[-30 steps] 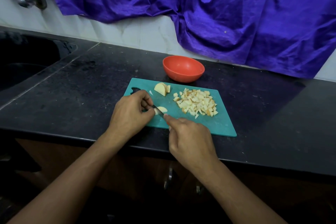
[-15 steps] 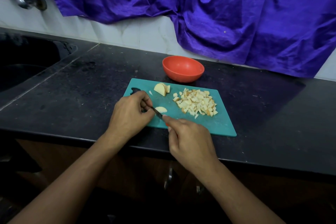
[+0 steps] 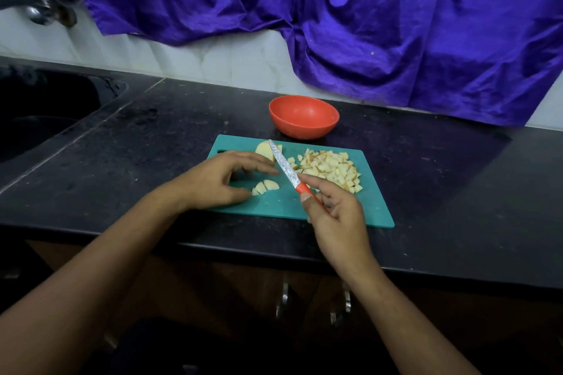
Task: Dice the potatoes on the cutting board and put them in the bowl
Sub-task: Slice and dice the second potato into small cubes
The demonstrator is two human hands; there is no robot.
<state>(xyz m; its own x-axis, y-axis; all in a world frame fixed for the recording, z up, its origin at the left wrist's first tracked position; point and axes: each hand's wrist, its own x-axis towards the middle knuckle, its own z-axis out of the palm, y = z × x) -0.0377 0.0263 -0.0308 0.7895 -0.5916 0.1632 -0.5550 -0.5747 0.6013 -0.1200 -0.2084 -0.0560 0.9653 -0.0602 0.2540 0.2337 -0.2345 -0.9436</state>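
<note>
A: Where are the potatoes?
B: On the teal cutting board point(image 3: 374, 216). A heap of diced potato point(image 3: 330, 169) lies on its right half, a half potato point(image 3: 263, 149) sits by the far left edge, and a few cut slices point(image 3: 265, 186) lie nearer the front.
A: And the bowl?
B: The red bowl point(image 3: 304, 117) stands on the black desk point(image 3: 152, 146), just beyond the board's far edge.
A: What about the right hand?
B: The right hand point(image 3: 338, 216) has the knife point(image 3: 285, 169) by its red handle, with thumb and curled fingers closed round it and the forefinger stretched toward the blade. The patterned blade slants away to the left, and its tip shows in front of the half potato.
A: Does the blade touch the board?
B: I cannot tell from this view.
A: The left hand?
B: The left hand point(image 3: 219, 179) is spread over the board's left side, fingers loosely straight, holding nothing. Its thumb tip lies just beside the cut slices and its fingertips reach toward the blade.
A: Anything else around?
B: A dark sink point(image 3: 45, 113) is set into the desk at the far left, with a metal tap point(image 3: 39, 14) above it. A purple cloth point(image 3: 365, 24) hangs down the tiled wall behind, and cabinet handles point(image 3: 285, 298) show below the desk's front edge.
</note>
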